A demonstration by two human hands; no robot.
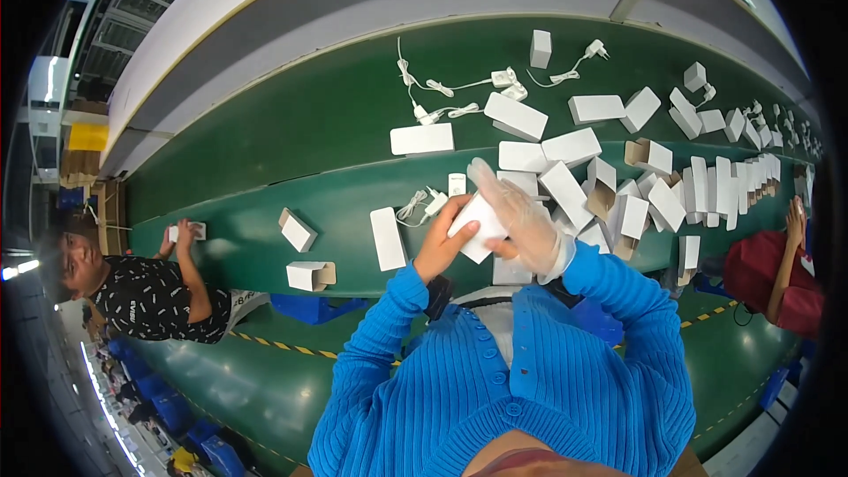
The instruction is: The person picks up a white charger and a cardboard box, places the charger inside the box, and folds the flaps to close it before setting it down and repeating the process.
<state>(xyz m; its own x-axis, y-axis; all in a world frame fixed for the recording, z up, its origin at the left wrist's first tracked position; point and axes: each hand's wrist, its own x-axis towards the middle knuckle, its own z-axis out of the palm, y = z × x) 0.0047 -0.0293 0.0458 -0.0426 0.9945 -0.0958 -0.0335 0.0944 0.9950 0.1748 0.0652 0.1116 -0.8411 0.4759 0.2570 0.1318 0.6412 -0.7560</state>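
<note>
**A:** What are the hands doing?

**B:** Both are on one small white box [477, 228], held up in front of the chest above the near edge of the green conveyor belt [265, 137]. The left hand [444, 247], bare, has its fingers curled around the box's left end and underside. The right hand [521, 216] wears a thin clear glove; its fingers are stretched out fairly flat and lie across the box's right side, the fingertips pointing up and to the left.

**B:** Both sleeves are ribbed blue knit.

**A:** What lies around them?

**B:** Just beside the left hand, on the belt, is a white charger with its coiled cable [422, 205], and left of that a flat white box [387, 238] lying on its own. Further left sit two more small cartons [309, 276], one with an open brown flap. To the right is a dense heap of white boxes [609, 199], several tipped on edge or open. Further up the belt lie loose white cables with plugs [442, 88].

**A:** Anyone else?

**B:** A person in a black patterned shirt [155, 300] at the left handles a small white item on the belt; a person in red [768, 274] stands at the right.
</note>
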